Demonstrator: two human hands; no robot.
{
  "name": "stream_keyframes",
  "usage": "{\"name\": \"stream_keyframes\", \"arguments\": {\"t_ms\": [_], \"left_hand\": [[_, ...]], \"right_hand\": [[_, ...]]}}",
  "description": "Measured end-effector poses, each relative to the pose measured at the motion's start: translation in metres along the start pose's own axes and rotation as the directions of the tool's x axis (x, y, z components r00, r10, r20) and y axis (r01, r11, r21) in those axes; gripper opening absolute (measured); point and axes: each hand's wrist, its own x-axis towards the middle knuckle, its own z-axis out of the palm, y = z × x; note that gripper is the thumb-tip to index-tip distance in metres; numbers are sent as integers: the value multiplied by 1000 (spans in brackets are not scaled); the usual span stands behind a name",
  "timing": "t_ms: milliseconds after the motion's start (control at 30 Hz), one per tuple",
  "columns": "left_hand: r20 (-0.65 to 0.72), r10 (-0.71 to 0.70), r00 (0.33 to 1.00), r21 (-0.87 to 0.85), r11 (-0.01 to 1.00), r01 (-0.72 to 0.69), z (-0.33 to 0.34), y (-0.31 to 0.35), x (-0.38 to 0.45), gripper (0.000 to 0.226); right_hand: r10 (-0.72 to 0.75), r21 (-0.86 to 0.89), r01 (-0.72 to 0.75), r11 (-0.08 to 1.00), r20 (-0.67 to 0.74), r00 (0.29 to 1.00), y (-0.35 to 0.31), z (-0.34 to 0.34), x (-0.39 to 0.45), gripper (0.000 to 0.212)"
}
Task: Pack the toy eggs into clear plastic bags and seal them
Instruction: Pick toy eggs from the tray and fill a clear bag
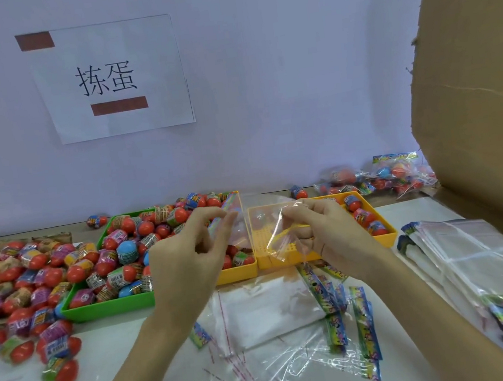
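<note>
left hand (187, 250): was up over the trays, thumb and fingertips pinching one edge of a clear bag (249, 232), the edge with the colourful printed strip.

right hand (319, 229): was pinching the other side of that bag, fingers curled in around the thin plastic. Looked like the person was working the mouth open, though that's just a guess.

bag in hand: hung between both hands above the trays, and no egg could be seen inside it, so filling and sealing this one were both still to do.

loose eggs (16, 285): tons of them were spread over the table on the left, none bagged.

green tray (105, 305): was heaped with more eggs, right beside the left hand.

yellow trays (390, 236): two sat side by side; the left one was full of eggs, the right one was mostly bare with only a few along its far side.

finished packs (395, 171): a small pile of filled bags lay at the back right by the wall, so a few were done.

spare bags (476, 256): a thick stack waited on the right, plus some scattered near the table edge.

progress: early days, far more eggs loose than packed.
</note>
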Motion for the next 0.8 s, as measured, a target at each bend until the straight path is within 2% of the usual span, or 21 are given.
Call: {"name": "stream_keyframes", "arguments": {"t_ms": [67,100,133,200,267,333,367,433,500,600,667,733,800], "left_hand": [[-4,177,984,10,984,-177,1,2,-1,29],[34,208,978,11,978,-208,3,4,-2,31],[89,193,977,7,981,-194,6,8,-4,36],[263,92,960,-49,995,-82,10,16,-6,55],[463,44,885,-111,994,8,10,17,-9,80],[610,74,789,-125,992,4,9,12,-11,105],[652,81,754,-117,993,-6,9,9,-12,108],[661,56,748,-95,995,10,13,2,-14,91],[609,5,793,-69,997,46,13,-5,-12,66],[426,-29,904,-79,994,69,10,-12,-8,34],[299,-138,944,-151,970,190,9,-11,-6,20],[270,-319,909,-348,848,401,8,-7,-2,15],[372,-415,830,-519,649,557,2,-7,5,17]], "right_hand": [[15,-32,-14,999,23,1000,1,0,0,17],[22,-46,-20,999,50,998,2,0,-1,17],[27,-66,-21,998,82,996,2,0,-1,18],[27,-121,-12,993,128,991,4,0,-2,22],[26,-133,-6,991,146,989,5,1,-2,22],[28,-99,-10,995,176,984,6,0,-1,20],[38,-88,-21,996,195,980,6,-2,-1,20],[77,-113,-52,992,236,969,5,-6,-1,21],[109,-239,-46,970,255,961,4,-10,-2,24],[156,-339,-65,939,250,956,3,-14,-3,24],[199,-312,-113,943,261,945,2,-14,-4,24],[186,-275,-109,955,272,944,2,-12,-4,20],[129,-206,-73,976,275,953,3,-10,-2,18]]}}
